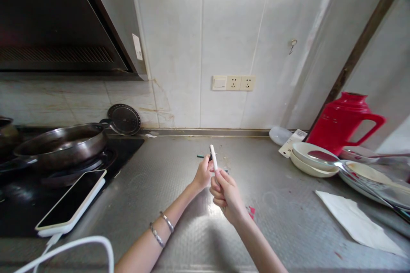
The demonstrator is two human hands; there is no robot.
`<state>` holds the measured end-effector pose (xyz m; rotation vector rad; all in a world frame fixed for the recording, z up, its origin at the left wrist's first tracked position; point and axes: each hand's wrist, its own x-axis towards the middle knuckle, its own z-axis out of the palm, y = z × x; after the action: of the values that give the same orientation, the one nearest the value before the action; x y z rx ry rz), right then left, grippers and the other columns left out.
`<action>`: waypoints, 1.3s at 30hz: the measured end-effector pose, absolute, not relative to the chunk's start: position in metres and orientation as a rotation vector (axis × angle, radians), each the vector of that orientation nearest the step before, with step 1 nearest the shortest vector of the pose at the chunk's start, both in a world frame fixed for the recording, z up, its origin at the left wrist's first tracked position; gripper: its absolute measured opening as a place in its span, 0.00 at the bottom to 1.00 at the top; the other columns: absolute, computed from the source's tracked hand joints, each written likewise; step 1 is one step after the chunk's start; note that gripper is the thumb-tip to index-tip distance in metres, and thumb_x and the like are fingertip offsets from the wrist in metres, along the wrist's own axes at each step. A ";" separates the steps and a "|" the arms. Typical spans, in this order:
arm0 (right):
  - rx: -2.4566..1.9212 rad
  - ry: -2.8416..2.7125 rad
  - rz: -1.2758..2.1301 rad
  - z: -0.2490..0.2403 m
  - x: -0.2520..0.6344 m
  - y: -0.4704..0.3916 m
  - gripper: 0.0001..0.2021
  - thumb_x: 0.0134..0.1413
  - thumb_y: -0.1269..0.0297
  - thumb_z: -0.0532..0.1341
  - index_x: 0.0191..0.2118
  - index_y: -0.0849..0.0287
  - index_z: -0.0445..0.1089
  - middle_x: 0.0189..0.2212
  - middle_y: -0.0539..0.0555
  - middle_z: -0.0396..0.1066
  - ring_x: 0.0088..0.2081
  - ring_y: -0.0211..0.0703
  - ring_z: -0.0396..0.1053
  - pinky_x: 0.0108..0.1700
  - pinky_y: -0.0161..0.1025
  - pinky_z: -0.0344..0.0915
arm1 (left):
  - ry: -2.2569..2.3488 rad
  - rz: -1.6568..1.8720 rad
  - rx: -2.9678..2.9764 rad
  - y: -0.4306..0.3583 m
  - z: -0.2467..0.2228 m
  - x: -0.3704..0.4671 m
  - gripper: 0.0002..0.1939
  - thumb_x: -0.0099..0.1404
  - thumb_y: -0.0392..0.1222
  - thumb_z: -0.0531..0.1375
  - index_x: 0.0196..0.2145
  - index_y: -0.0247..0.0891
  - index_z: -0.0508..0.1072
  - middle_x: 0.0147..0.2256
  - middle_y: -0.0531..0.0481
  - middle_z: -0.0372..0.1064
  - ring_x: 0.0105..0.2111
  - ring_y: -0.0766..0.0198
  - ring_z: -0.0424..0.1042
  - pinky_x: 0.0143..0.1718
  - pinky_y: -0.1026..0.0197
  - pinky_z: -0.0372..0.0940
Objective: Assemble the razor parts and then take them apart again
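My right hand [226, 196] is closed around a slim white pen-like stick [213, 158], which points up and away from me. Just behind it, my left hand [202, 175] has its fingers curled close to the stick. A small dark piece [210, 157] shows at the left fingertips, too small to name, and the right hand and stick partly hide those fingers. Both hands are over the metal countertop [173, 170]. On it, beyond the left hand, lies a thin dark green strip [200, 156]. Red scraps [251, 211] lie beside my right wrist.
To the left, a steel pan [64, 143] sits on the black stove, with a charging phone [72, 200] at its edge. On the right stand a red thermos jug [341, 123], stacked bowls [315, 170], a plate with utensils, and a white napkin [358, 222].
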<state>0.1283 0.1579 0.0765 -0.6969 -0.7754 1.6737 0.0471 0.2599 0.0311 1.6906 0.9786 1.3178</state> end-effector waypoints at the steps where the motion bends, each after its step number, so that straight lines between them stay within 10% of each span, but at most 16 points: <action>1: -0.709 -0.763 1.674 0.075 0.127 0.157 0.18 0.44 0.49 0.62 0.33 0.55 0.57 0.14 0.38 0.48 0.13 0.23 0.35 0.12 0.23 0.31 | 0.982 1.323 1.694 0.261 0.030 0.047 0.09 0.60 0.46 0.51 0.28 0.39 0.58 0.19 0.59 0.52 0.19 0.71 0.51 0.22 0.67 0.49; 39: -0.700 -0.699 1.751 0.071 0.120 0.150 0.19 0.44 0.49 0.63 0.36 0.55 0.60 0.14 0.38 0.47 0.13 0.24 0.33 0.12 0.24 0.30 | 0.934 1.338 1.762 0.277 0.028 0.032 0.10 0.64 0.46 0.47 0.30 0.38 0.59 0.21 0.58 0.52 0.20 0.72 0.51 0.22 0.67 0.49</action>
<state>0.1200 0.1496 0.0706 -0.7004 -0.6994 1.7510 0.0322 0.2765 0.0283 1.7619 0.9342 1.3379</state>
